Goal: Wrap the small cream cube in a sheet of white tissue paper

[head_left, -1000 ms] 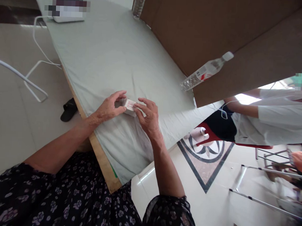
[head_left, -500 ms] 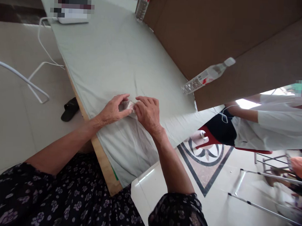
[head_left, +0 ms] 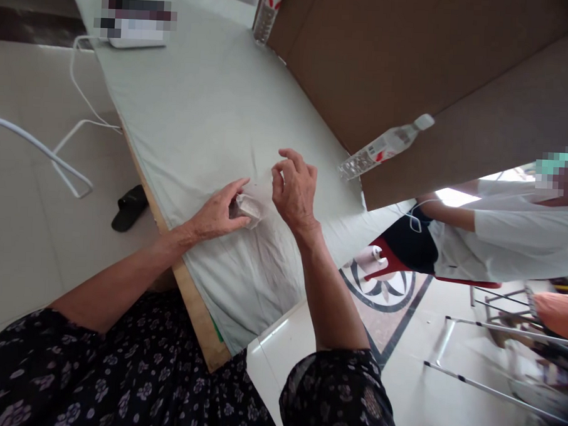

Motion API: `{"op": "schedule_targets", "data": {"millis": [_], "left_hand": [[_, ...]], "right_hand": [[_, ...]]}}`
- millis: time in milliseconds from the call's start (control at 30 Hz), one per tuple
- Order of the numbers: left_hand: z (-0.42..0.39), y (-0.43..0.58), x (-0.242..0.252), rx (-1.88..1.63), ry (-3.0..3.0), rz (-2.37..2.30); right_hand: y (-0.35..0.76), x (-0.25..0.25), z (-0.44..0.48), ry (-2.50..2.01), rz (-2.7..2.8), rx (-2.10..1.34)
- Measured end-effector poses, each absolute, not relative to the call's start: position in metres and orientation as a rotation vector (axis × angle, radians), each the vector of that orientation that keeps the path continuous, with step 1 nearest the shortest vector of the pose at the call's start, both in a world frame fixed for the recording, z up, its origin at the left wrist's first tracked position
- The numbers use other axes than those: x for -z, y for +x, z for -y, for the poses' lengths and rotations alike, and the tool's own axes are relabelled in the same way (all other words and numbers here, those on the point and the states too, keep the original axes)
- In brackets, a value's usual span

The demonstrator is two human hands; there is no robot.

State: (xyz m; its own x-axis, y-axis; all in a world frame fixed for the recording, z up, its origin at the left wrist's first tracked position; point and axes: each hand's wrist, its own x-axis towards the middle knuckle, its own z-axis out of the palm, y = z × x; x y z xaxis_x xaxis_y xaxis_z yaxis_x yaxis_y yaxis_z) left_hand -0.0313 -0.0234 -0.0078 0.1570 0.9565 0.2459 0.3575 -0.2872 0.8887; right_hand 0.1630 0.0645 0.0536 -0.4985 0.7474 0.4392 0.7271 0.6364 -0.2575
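Observation:
My left hand (head_left: pixel 221 210) rests on the cloth-covered table, its thumb and fingers curved around a small pale block wrapped in clear plastic (head_left: pixel 249 208). Thin clear plastic film (head_left: pixel 266 192) spreads from the block toward my right hand (head_left: pixel 295 188). The right hand is raised just to the right of the block, thumb and index finger pinched together at the film's edge, other fingers bent. More crumpled clear film (head_left: pixel 277 256) seems to lie on the cloth below the hands. What the block is cannot be made out.
A large brown cardboard panel (head_left: pixel 389 67) stands at the right, with a clear water bottle (head_left: pixel 383 148) at its near corner and another bottle (head_left: pixel 268 17) farther back. A white device (head_left: pixel 136 42) with a cable sits at the far left. Someone in a white shirt (head_left: pixel 513 242) sits beyond the panel.
My right hand has moved away from the wrapped block, up and to the right, drawing film out. My left hand has stayed around the block, which now shows more.

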Motion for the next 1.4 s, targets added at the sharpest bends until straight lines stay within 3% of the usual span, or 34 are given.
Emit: {"op": "schedule_targets", "data": {"millis": [400, 567, 733, 900, 1000, 1200, 1400], "left_hand": [[0.024, -0.037, -0.004, -1.010, 1.638, -1.180], [0.023, -0.036, 0.000, -1.035, 1.508, -1.137], [0.023, -0.037, 0.003, -1.062, 1.337, -1.019], [0.020, -0.041, 0.001, -1.156, 1.200, -0.883], [0.020, -0.040, 0.000, -1.167, 1.302, -0.999], [0.016, -0.033, 0.008, -1.270, 1.718, -1.408], [0.011, -0.044, 0.013, -1.404, 1.622, -1.577]], "right_hand": [[0.171, -0.042, -0.134, -1.203, 1.999, -0.245], [0.179, -0.048, -0.087, -1.287, 1.793, -0.340], [0.161, -0.051, -0.019, -1.459, 2.045, -0.478], [0.142, -0.040, -0.006, -1.662, 2.133, -0.429], [0.147, -0.035, -0.012, -1.656, 2.047, -0.475], [0.166, -0.022, -0.011, -1.327, 1.642, -0.902], [0.174, -0.012, -0.013, -1.274, 1.446, -0.969]]}}
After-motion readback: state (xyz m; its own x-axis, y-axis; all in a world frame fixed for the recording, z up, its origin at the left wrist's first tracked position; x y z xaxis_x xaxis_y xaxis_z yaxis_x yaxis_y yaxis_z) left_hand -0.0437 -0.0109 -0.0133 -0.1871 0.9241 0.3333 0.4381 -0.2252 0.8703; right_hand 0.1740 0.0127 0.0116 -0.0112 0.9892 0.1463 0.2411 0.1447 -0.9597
